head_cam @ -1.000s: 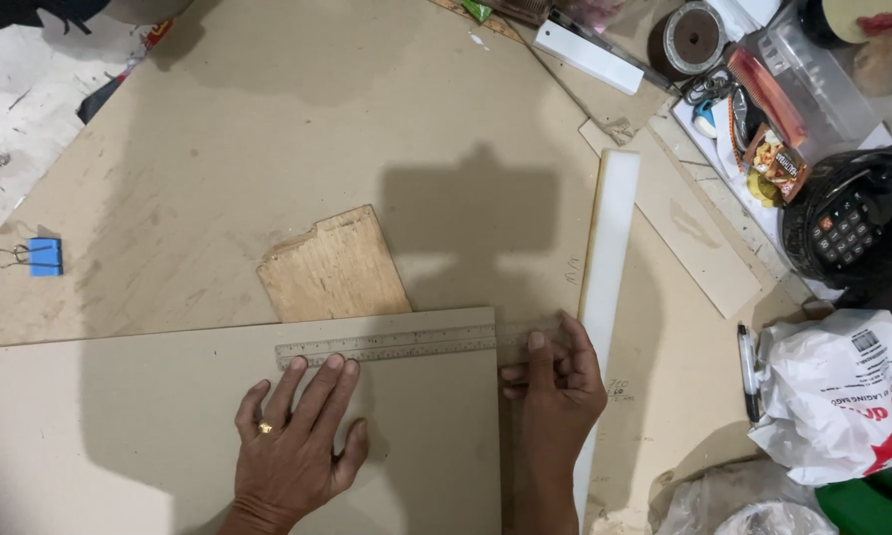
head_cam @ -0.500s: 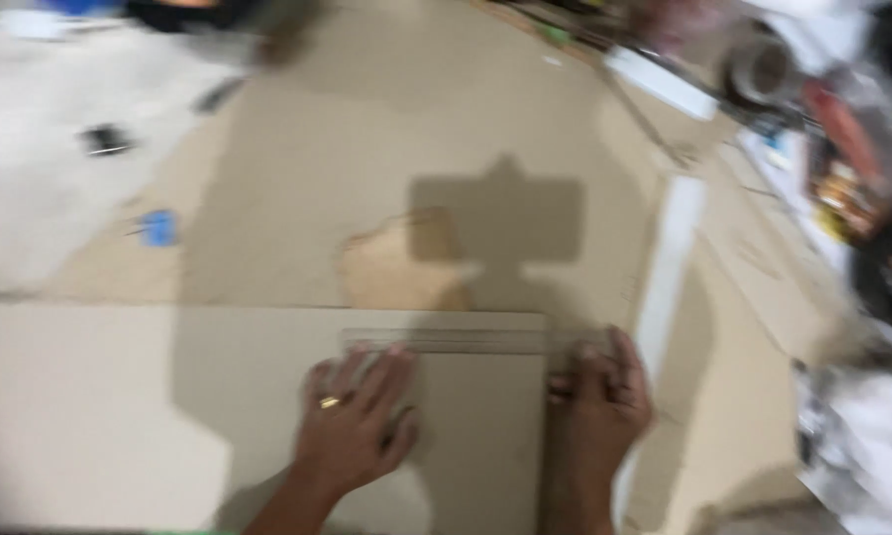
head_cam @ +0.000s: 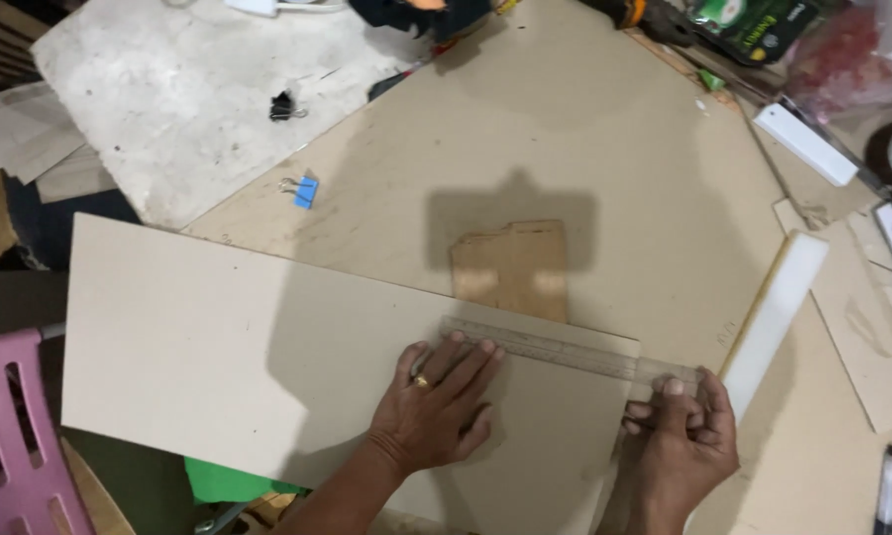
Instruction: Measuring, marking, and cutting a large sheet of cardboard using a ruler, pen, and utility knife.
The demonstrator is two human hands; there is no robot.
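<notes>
Brown fibreboard sheet (head_cam: 604,129) as worktop; grey slab (head_cam: 183,89) upper left of it, pink stool (head_cam: 10,436) lower left.

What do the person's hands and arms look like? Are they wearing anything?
Both hands are bare, with no gloves. The left hand wears a gold-coloured ring on one finger. The right hand shows no ring. No sleeves cover the forearms in view.

Brown board surface (head_cam: 604,149) carries grey sheet (head_cam: 218,337), perhaps cardboard

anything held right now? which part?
Ruler: left hand presses its left end flat on the board; right hand grips its right end.
</notes>
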